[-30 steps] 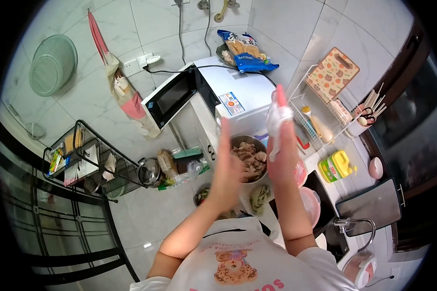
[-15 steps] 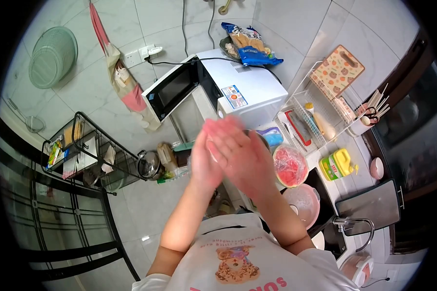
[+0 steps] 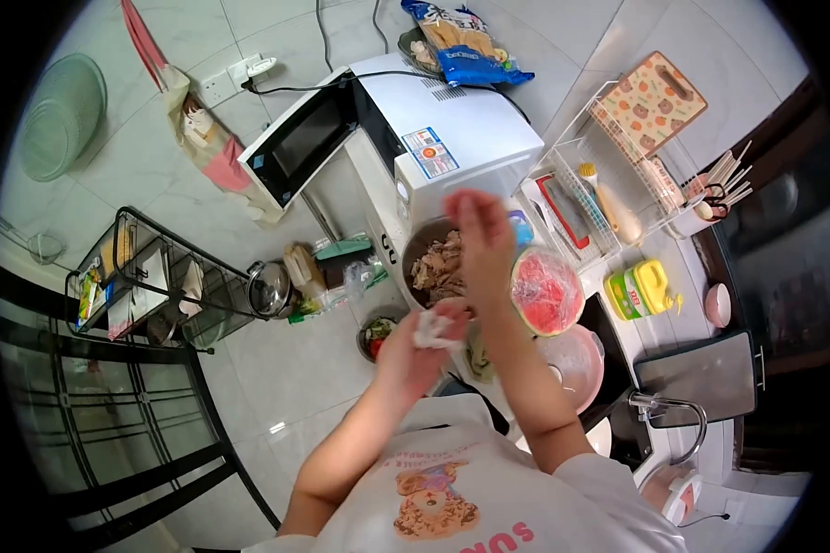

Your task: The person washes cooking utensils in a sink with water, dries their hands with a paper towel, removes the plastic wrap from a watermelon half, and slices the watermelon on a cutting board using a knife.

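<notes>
A crumpled white tissue [image 3: 435, 329] lies in my left hand [image 3: 413, 355], whose fingers curl around it. This hand is low, in front of a metal pot [image 3: 417, 251] of brown meat pieces [image 3: 439, 267]. My right hand [image 3: 481, 235] is raised at the pot's right side, near the microwave's front. Its fingers are bunched and slightly blurred, and whether they hold anything is unclear. Right of that forearm sits a halved watermelon [image 3: 548, 290] under plastic film. The two hands are apart.
The white microwave [image 3: 470, 138] has its door [image 3: 300, 143] swung open to the left. On the right are a wire dish rack [image 3: 609, 203], a yellow jug [image 3: 643, 288], a pink basin [image 3: 576, 369] and a faucet [image 3: 682, 410]. A black rack [image 3: 171, 286] stands left.
My hands were together in front of the microwave; now they are apart. The left hand has come down and the tissue shows in it. The view has shifted, and the pot's contents are visible.
</notes>
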### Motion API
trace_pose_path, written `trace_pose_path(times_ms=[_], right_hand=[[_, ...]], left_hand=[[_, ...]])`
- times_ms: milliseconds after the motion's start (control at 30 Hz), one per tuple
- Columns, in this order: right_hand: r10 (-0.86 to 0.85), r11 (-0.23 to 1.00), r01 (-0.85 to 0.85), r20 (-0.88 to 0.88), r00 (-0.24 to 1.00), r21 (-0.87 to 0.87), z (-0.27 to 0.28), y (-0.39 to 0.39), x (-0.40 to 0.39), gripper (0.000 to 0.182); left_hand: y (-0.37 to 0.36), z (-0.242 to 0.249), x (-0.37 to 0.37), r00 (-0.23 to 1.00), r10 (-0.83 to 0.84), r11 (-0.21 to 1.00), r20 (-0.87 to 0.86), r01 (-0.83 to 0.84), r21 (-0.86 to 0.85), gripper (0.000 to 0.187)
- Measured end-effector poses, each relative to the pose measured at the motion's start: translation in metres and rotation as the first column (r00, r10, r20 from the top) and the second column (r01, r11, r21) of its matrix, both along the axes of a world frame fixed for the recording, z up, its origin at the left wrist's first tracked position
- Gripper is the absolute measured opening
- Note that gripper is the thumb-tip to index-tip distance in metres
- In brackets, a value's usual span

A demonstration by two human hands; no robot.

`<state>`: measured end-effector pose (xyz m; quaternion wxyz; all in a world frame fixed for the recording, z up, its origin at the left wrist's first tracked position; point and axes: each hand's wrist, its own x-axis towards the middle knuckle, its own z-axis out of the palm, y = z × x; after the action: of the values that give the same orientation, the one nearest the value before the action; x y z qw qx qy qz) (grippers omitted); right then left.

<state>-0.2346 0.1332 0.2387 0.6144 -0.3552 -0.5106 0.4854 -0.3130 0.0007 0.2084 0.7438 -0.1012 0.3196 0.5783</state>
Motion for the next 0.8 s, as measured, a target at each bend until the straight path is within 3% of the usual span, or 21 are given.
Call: trace_pose_path(times_ms=[33,67,100,167,267,367,467,500,600,633,733,800], right_hand=[[-0.110,0.993,0.105,0.129,0.985,0.047,-0.010,0.027,0.022,0.016],[-0.282,0.959,0.255,0.407,0.869,0.121,-0.027,0.056,0.050,0.017],[-0.371,0.928,0.324,0.507,0.778,0.181,-0.054,0.087,0.077,0.022],[-0.317,0.935,0.282,0.864,0.390,0.216,-0.116,0.138,0.133,0.030],[-0.151,0.972,0.199,0.980,0.128,0.124,-0.173,0.162,0.159,0.038],[-0.166,0.985,0.051,0.985,0.053,0.163,-0.229,0.183,0.176,0.038],[-0.041,0.995,0.090,0.999,0.010,0.040,-0.254,0.204,0.187,0.036],[-0.125,0.976,0.196,0.985,0.122,0.099,-0.247,0.205,0.185,0.026],[-0.348,0.889,0.401,0.893,0.284,0.219,-0.202,0.194,0.172,0.016],[-0.174,0.953,0.282,0.959,0.225,0.107,-0.195,0.191,0.174,0.010],[-0.286,0.909,0.394,0.893,0.349,0.137,-0.166,0.186,0.178,0.008],[-0.347,0.915,0.382,0.743,0.572,0.133,-0.148,0.186,0.179,0.008]], left_hand=[[-0.003,-0.019,-0.013,0.997,0.077,0.997,0.021,-0.076,-0.023,0.031],[-0.009,-0.035,-0.030,0.988,0.152,0.987,0.039,-0.150,-0.049,0.028],[-0.021,-0.045,-0.050,0.977,0.199,0.978,0.076,-0.193,-0.077,0.026],[-0.049,-0.066,-0.094,0.956,0.284,0.955,0.076,-0.275,-0.108,0.028],[-0.082,-0.080,-0.132,0.930,0.367,0.927,0.013,-0.365,-0.085,0.033],[-0.100,-0.084,-0.140,0.912,0.407,0.909,-0.051,-0.410,-0.079,0.032],[-0.109,-0.081,-0.139,0.910,0.401,0.891,-0.103,-0.414,-0.186,0.035],[-0.112,-0.082,-0.140,0.908,0.408,0.886,-0.098,-0.419,-0.197,0.035],[-0.121,-0.088,-0.143,0.906,0.416,0.879,-0.080,-0.423,-0.221,0.036],[-0.123,-0.091,-0.143,0.907,0.413,0.879,-0.077,-0.419,-0.228,0.036],[-0.120,-0.089,-0.147,0.918,0.392,0.893,-0.056,-0.394,-0.218,0.036],[-0.117,-0.086,-0.144,0.924,0.379,0.903,-0.050,-0.381,-0.197,0.036]])
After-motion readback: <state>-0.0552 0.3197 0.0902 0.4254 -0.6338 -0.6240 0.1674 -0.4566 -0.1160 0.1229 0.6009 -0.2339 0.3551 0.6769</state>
